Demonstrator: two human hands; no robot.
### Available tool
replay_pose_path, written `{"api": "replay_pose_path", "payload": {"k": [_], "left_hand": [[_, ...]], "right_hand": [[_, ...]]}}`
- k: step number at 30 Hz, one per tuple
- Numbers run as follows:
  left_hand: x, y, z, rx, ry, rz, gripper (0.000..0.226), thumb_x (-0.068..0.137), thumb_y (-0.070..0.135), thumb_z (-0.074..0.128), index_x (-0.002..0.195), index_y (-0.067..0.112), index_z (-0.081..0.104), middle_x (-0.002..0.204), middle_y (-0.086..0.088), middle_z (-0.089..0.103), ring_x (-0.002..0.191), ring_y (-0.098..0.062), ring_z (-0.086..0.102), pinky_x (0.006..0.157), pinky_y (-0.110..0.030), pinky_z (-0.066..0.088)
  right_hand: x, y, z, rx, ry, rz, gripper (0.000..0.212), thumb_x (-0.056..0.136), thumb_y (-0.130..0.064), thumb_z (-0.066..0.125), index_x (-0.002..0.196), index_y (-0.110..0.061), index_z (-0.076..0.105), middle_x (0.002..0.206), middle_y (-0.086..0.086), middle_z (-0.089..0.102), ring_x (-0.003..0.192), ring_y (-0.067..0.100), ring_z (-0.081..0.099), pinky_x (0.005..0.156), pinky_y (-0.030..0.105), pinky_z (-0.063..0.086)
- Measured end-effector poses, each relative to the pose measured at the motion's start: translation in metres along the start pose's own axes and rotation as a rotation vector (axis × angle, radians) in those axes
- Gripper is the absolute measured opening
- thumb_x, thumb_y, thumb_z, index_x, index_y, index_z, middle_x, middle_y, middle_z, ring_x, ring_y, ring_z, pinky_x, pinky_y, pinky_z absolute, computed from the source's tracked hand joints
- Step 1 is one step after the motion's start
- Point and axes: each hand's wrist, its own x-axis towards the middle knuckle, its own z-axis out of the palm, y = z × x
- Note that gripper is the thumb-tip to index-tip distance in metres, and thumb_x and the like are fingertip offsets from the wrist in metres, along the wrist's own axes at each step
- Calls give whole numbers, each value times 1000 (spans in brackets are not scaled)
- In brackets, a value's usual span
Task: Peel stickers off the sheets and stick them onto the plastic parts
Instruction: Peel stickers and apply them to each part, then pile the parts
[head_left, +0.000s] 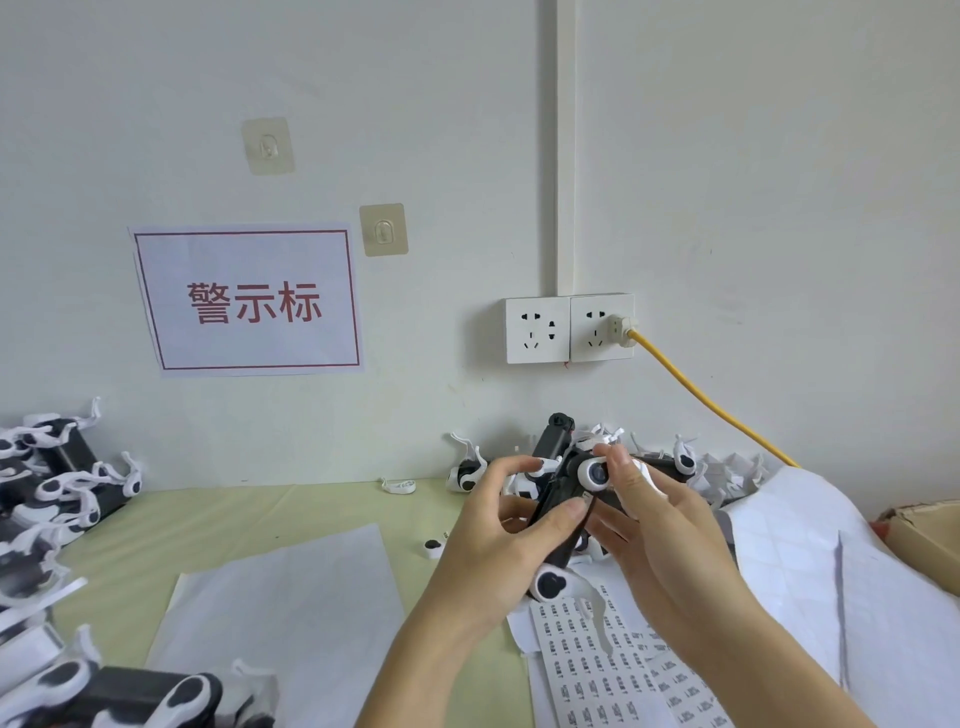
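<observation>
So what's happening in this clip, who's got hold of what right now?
A person holds a black and white plastic part above the table with both hands. The left hand grips its black body, and the right hand holds the other side, fingers by the round white end. A sticker sheet lies just below the hands. More parts sit piled at the left and against the wall behind. Whether a sticker is going on cannot be told.
</observation>
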Motion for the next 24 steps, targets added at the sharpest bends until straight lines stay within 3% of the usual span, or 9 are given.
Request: {"api": "replay_pose_path", "payload": {"k": [4, 8, 12, 15, 18, 22, 24], "left_hand": [[2, -2, -3, -53, -38, -97, 34, 81, 50, 73, 109, 35, 62, 100, -8, 73, 86, -18, 70, 75, -30, 57], [5, -2, -2, -361, 42, -155, 21, 91, 25, 68, 108, 14, 64, 82, -11, 71, 72, -23, 70, 68, -33, 58], [10, 1, -2, -540, 213, -118, 18, 90, 14, 68, 100, 0, 63, 80, -13, 71, 67, -20, 70, 59, -25, 57], [12, 1, -5, -608, 298, -102, 29, 91, 18, 67, 104, -8, 64, 90, -20, 69, 74, -26, 70, 66, -29, 60], [13, -1, -7, -612, 376, -74, 24, 90, 20, 67, 97, -2, 69, 89, -15, 72, 77, -25, 69, 71, -32, 59], [12, -2, -11, -597, 424, -47, 16, 90, 22, 66, 94, 8, 73, 82, -4, 74, 69, -23, 65, 56, -29, 53], [12, -1, -12, -597, 447, -40, 17, 92, 20, 65, 100, 8, 73, 88, -6, 74, 69, -22, 63, 52, -28, 50]], "right_hand": [[1, -1, 1, 105, 128, -30, 39, 87, -39, 61, 104, -6, 73, 103, 7, 77, 92, 15, 74, 92, 31, 49], [3, -4, 0, 223, 223, -28, 46, 86, -42, 62, 114, -6, 68, 111, 7, 76, 107, 20, 71, 103, 36, 48], [2, -4, 0, 231, 194, -7, 51, 81, -39, 67, 124, -13, 65, 113, 3, 75, 110, 27, 69, 95, 41, 54], [1, -4, 0, 223, 137, 38, 50, 75, -34, 72, 124, -26, 66, 102, -9, 77, 105, 29, 72, 81, 42, 59], [1, -3, 0, 202, 79, 86, 52, 69, -31, 74, 121, -30, 69, 115, -9, 71, 105, 32, 71, 79, 47, 60], [2, -1, -3, 134, 22, 126, 47, 70, -28, 72, 117, -33, 73, 128, -2, 65, 117, 31, 63, 85, 51, 58], [1, -1, -5, 103, -17, 128, 39, 77, -23, 70, 113, -36, 74, 130, 0, 64, 120, 30, 60, 87, 51, 57]]}}
